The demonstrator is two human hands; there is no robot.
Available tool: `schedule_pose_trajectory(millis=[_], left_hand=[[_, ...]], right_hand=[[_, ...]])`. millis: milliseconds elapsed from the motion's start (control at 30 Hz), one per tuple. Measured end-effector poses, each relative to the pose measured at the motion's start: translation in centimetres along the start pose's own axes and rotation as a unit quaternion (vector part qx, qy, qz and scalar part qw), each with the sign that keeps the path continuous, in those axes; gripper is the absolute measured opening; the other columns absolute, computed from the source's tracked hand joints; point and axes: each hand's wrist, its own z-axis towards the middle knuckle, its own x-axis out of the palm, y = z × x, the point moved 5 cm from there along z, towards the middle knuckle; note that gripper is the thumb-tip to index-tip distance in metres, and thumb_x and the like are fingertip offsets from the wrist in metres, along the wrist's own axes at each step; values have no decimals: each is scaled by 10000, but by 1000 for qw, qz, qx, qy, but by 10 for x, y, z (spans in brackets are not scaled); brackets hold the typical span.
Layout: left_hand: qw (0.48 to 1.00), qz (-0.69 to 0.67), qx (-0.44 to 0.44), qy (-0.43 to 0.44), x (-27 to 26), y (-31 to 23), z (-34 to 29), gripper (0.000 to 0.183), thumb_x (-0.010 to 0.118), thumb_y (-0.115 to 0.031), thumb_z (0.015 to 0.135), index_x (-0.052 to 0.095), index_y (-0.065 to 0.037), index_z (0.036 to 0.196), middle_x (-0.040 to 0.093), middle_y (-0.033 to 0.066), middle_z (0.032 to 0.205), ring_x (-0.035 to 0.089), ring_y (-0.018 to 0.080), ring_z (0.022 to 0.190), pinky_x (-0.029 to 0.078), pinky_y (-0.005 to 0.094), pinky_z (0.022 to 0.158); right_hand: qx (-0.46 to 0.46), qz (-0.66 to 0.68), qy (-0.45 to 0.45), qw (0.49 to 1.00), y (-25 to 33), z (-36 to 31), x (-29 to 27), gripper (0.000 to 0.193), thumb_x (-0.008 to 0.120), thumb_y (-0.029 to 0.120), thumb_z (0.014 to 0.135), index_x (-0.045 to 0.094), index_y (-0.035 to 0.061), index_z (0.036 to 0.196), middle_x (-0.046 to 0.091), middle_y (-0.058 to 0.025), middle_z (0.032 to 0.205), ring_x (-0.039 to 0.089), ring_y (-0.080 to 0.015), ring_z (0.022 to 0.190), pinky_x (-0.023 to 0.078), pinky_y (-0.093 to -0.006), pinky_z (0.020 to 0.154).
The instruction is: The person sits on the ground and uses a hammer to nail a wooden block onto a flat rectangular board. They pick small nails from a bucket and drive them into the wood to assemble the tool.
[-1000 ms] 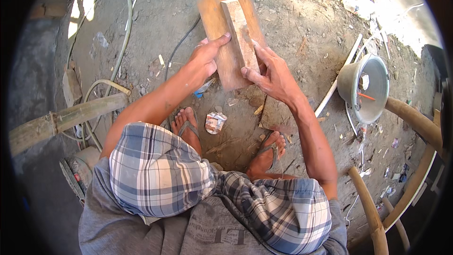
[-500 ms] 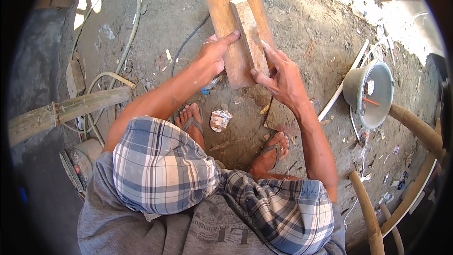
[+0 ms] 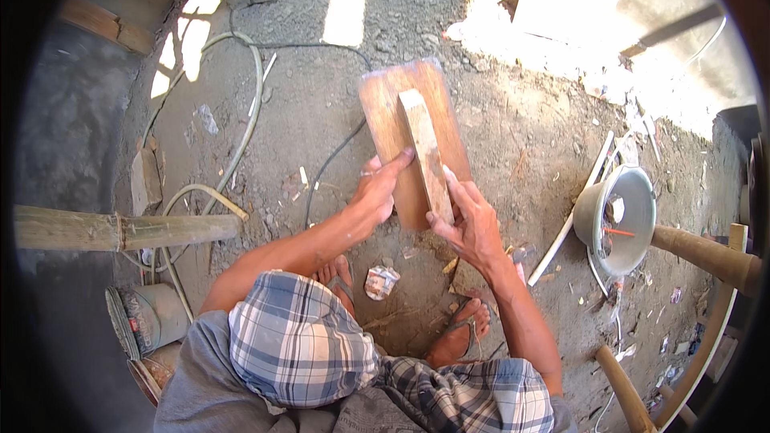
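Note:
In front of me I hold a wooden float, a flat brown board with a pale timber bar fixed along its face as a handle. My left hand grips the left edge, its thumb lying on the board against the bar. On the other side, my right hand is closed on the lower right part, with the thumb at the bar's near end. The fingers beneath the board are partly hidden. It is raised above the dirt ground, between and beyond my sandalled feet.
At right a grey bucket lies tipped beside a white pipe and bamboo poles. Leftward are a coiled hose, a bamboo pole and another bucket. A crumpled packet lies near my feet.
The view has tilted upward, so everything sits lower in the picture and walls now show at the far side. Both hands keep nearly the same grip on the wooden float.

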Motion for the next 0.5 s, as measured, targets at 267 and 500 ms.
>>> schedule_pose_trajectory(millis=[267,500], left_hand=[[1000,-12,4,29,0,6,6,517,783,-235,1034,589,40,1427,731,205,1315,735,305,1185,609,453,1019],[999,-11,3,35,2,3,5,510,766,-228,1046,578,47,1432,723,208,1324,722,307,1213,600,454,1037]], right_hand=[[-4,-4,-1,1000,-3,-4,-3,866,872,278,875,497,125,1640,686,-166,1206,738,-346,952,613,-458,849],[-4,-9,2,1000,-7,-2,-4,868,858,314,880,493,124,1645,680,-170,1146,722,-332,895,600,-454,814]])
